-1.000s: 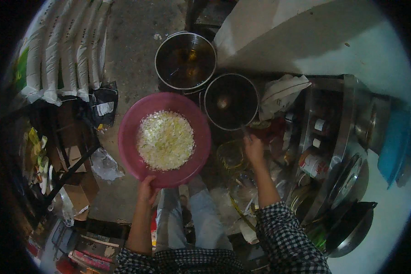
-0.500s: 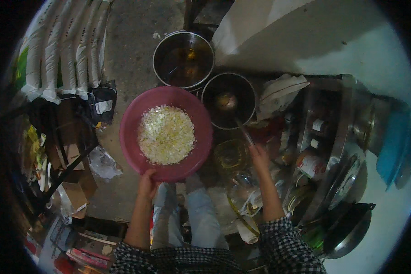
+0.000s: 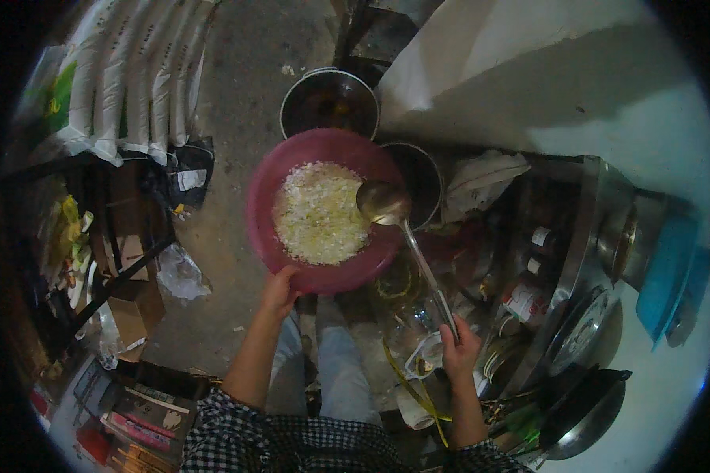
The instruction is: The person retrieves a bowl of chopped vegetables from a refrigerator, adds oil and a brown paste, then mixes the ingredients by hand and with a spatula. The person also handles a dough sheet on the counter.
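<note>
Right hand [image 3: 460, 344], near right: fingers clamped round the end of the ladle [image 3: 421, 261], whose handle runs far and left. Left hand [image 3: 278, 293]: thumb at the near rim of the basin [image 3: 263, 213], apparently gripping it; the other fingers are mostly hidden, so their set cannot be told. Basin sits centre, beyond the legs [image 3: 341, 370]. Chopped bits [image 3: 317, 217] lie spread inside it; the ladle's bowl overlaps their right edge in view. Contact and contents of the bowl: cannot tell.

Judged good handling: keep the basin level, since a one-sided near hold may let the far side dip. Keep the ladle's bowl low and well inside the right rim; turn the wrist slowly. Farther: right pot [image 3: 427, 185], partly covered by the basin; then far pot [image 3: 323, 98]. Best to avoid knocking either.
</note>
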Tool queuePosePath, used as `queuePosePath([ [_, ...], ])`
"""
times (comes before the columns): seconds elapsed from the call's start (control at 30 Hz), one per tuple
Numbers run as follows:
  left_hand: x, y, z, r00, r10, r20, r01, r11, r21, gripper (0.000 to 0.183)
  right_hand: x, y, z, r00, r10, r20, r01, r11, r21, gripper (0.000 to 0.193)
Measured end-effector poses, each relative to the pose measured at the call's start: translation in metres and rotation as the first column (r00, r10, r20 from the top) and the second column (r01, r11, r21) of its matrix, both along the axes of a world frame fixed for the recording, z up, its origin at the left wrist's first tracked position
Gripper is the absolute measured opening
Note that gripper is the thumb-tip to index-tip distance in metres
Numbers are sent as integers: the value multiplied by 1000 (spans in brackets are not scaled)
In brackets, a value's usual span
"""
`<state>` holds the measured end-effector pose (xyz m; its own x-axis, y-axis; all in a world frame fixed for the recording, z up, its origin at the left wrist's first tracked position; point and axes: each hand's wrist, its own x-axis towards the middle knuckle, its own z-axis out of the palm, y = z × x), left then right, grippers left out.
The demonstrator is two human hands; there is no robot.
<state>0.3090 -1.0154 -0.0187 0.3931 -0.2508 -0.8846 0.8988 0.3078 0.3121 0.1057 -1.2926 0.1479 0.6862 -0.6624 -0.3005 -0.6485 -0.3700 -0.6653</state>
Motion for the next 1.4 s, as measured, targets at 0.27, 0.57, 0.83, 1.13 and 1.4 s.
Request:
queuePosePath([
  [0.27,4,6,12,1000,24,12,-23,998,-66,30,3,2,7,884,-457,-100,345,493,799,30],
  [0.57,10,51,30,983,-24,-184,29,999,27,40,52,-19,-8,859,-500,-112,400,519,756,26],
  [0.83,3,140,129,976,166,-143,-159,986,58,48,158,-26,-109,720,-544,-431,694,572,438,16],
  [1.13,9,93,246,908,418,12,-418,909,1,7,123,-85,-127,600,-689,-407,755,318,574,21],
  [1.4,8,112,310,951,263,165,-262,965,-28,14,37,62,102,919,-157,-361,392,446,805,31],
])
